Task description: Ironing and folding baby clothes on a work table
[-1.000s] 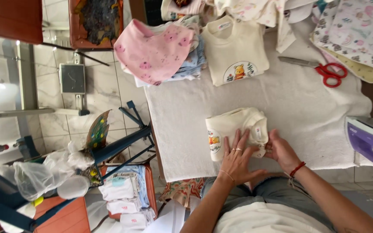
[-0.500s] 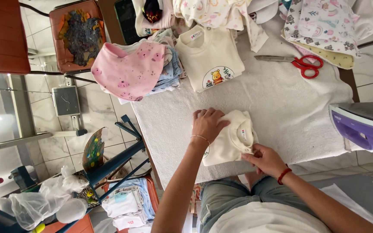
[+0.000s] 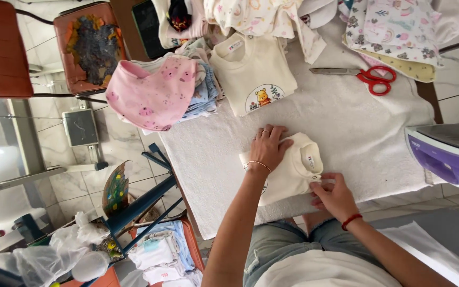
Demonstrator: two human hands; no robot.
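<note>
The left hand (image 3: pixel 266 148) lies flat, fingers spread, pressing the folded cream cotton baby garment (image 3: pixel 293 169) on the white towel-covered table (image 3: pixel 346 127). The right hand (image 3: pixel 334 194) seems to pinch the garment's near edge, fingers curled, though the grip is partly hidden.

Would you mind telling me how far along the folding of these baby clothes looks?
Done: a stack of folded clothes sits below the table. In hand: the left hand presses the cream baby top flat while the right hand pinches its edge. Left: another cream top, a pink garment and patterned clothes lie unfolded.
</note>
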